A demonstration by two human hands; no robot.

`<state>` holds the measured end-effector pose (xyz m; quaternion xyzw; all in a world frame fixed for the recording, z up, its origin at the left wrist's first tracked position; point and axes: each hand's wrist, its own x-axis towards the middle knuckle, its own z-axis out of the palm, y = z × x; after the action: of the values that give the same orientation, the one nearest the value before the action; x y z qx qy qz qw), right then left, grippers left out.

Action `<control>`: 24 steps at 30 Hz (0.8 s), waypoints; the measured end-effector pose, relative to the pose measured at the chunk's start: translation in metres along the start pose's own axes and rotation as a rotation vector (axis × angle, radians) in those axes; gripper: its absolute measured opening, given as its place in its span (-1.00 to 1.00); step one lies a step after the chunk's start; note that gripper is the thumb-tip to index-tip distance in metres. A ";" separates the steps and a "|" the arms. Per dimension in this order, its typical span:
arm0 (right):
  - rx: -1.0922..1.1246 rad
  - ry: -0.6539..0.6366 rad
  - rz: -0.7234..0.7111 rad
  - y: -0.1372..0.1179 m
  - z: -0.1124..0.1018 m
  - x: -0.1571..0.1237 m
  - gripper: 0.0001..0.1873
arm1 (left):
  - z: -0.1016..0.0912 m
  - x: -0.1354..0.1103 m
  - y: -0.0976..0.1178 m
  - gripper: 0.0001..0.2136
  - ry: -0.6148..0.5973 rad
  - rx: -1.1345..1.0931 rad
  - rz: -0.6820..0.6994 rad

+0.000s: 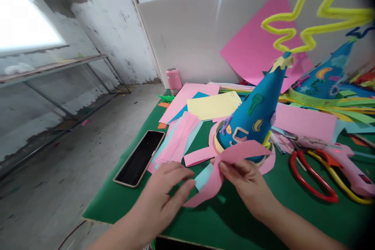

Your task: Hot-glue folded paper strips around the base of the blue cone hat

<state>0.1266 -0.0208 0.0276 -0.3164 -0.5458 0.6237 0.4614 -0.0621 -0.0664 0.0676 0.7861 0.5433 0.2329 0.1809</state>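
Note:
A blue paper cone hat [249, 117] with small cut-out decorations and a yellow fuzzy star outline [310, 43] on top stands on the green table. Pink paper strips stick out around its pale brim. My right hand [246, 183] pinches a curved pink paper strip [215, 179] between thumb and fingers, at the front of the brim. Just left of that strip is my left hand [166, 191], fingers loosely bent and apart, with nothing visible in them. Flat pink strips [178, 136] and light blue ones lie behind my left hand.
A phone [140, 158] lies near the table's left edge. To the right are red-and-yellow-handled scissors [313, 175] and a pink glue gun [348, 164]. Behind stand a second blue cone hat [331, 74], a pink bottle [174, 81] and a white panel [187, 27].

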 end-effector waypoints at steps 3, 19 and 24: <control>-0.116 -0.010 0.007 0.005 -0.006 0.001 -0.78 | -0.011 -0.019 -0.039 -0.76 0.216 0.404 -0.080; -0.170 0.012 0.043 0.014 -0.007 0.003 -0.76 | -0.020 0.013 -0.097 -0.38 0.054 0.662 -0.705; -0.153 0.001 0.056 0.014 -0.007 0.003 -0.76 | -0.022 0.023 -0.102 -0.32 0.038 0.650 -0.734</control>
<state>0.1287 -0.0146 0.0128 -0.3665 -0.5826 0.5926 0.4184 -0.1463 -0.0088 0.0353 0.5542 0.8321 -0.0138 -0.0137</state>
